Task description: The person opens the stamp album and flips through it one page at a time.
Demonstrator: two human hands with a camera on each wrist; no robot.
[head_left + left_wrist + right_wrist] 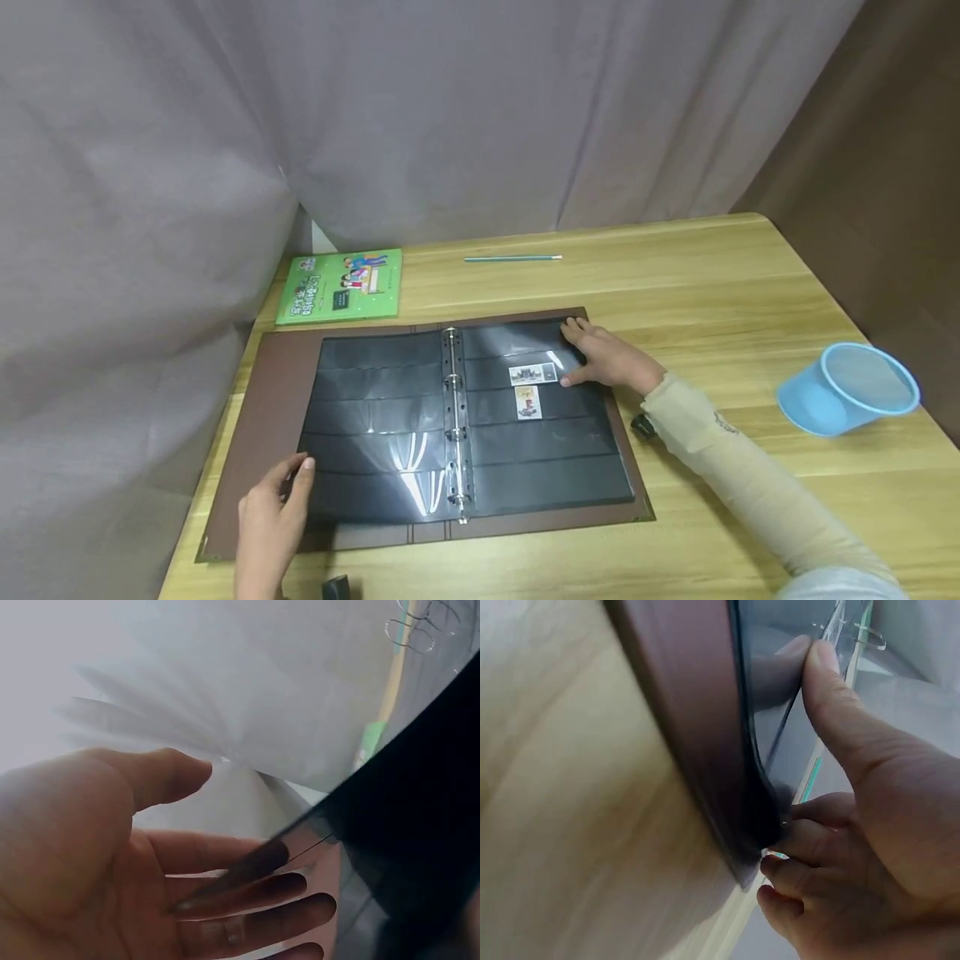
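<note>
A ring binder with a brown cover lies spread on the table, its black pocket pages held by metal rings. Two stamps, one wide and one upright, sit in the right page's pockets. My left hand is at the left page's outer edge; in the left wrist view its fingers lie behind a page's clear edge, with the thumb apart. My right hand rests on the right page's upper outer corner. Its thumb touches the page surface, and its fingertips meet the corner.
A green book lies behind the binder at the left, and a pencil at the back. A blue mesh cup stands tilted in view at the right. Grey curtain hangs behind the wooden table.
</note>
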